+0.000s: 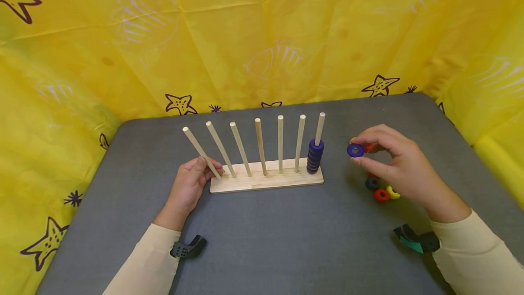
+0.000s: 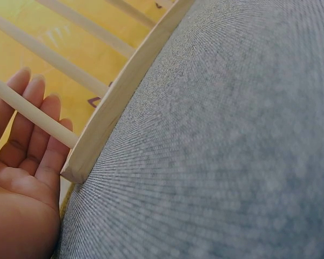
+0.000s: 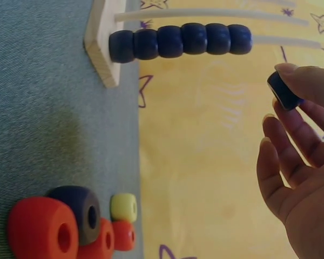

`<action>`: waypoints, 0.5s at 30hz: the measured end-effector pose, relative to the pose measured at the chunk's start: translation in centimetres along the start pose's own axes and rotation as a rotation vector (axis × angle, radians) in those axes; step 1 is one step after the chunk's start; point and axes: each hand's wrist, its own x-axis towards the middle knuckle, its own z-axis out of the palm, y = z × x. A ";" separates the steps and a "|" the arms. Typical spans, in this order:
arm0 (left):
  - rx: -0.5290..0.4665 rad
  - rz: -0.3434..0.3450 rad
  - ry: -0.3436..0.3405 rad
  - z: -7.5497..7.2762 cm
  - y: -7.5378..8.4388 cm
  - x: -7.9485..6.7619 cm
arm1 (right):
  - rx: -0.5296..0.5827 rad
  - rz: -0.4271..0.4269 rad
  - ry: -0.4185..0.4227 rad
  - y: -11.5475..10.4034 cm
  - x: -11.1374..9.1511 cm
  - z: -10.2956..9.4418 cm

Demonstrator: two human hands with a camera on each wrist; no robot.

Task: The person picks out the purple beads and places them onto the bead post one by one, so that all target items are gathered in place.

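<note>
A pale wooden peg stand [image 1: 262, 183] has a row of several upright pegs. My left hand [image 1: 193, 181] holds the leftmost peg [image 1: 200, 151] low down near the base. Its fingers [image 2: 38, 116] lie behind that peg. On the rightmost peg, a stack of dark blue beads [image 1: 314, 156] reaches about halfway up. To the right of the stand, my right hand [image 1: 399, 163] pinches one dark blue bead [image 1: 355, 150] between thumb and fingers, its hole showing in the head view. In the right wrist view this bead [image 3: 284, 90] is apart from the peg tips.
Loose beads lie on the grey table [image 1: 262, 236] under my right hand, among them a red bead [image 1: 381, 195], a dark bead [image 1: 372, 183] and a yellow bead [image 1: 393, 192]. A yellow patterned cloth [image 1: 262, 35] hangs behind the table and at both sides.
</note>
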 end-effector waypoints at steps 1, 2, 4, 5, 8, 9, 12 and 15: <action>0.003 0.000 0.000 0.0 0.0 0.0 | 0.001 -0.006 -0.001 -0.1 0.1 -0.1; 0.005 0.000 0.000 0.0 0.0 0.0 | 0.004 -0.013 -0.001 -0.2 0.2 -0.1; 0.007 0.001 -0.001 0.0 0.0 0.0 | 0.011 -0.029 0.002 -0.3 0.4 -0.2; 0.006 0.002 -0.002 0.0 0.0 0.0 | 0.016 -0.036 0.003 -0.4 0.5 -0.3; 0.002 0.009 -0.010 0.0 0.1 0.0 | 0.012 -0.054 0.015 -0.7 0.8 -0.4; 0.000 0.012 -0.013 0.1 0.1 0.0 | 0.010 -0.057 0.019 -0.8 0.9 -0.4; -0.003 0.018 -0.017 0.1 0.1 0.0 | -0.005 -0.060 0.028 -1.2 1.4 -0.5; -0.005 0.019 -0.016 0.1 0.1 0.0 | 0.013 -0.084 0.036 -1.6 1.8 -0.5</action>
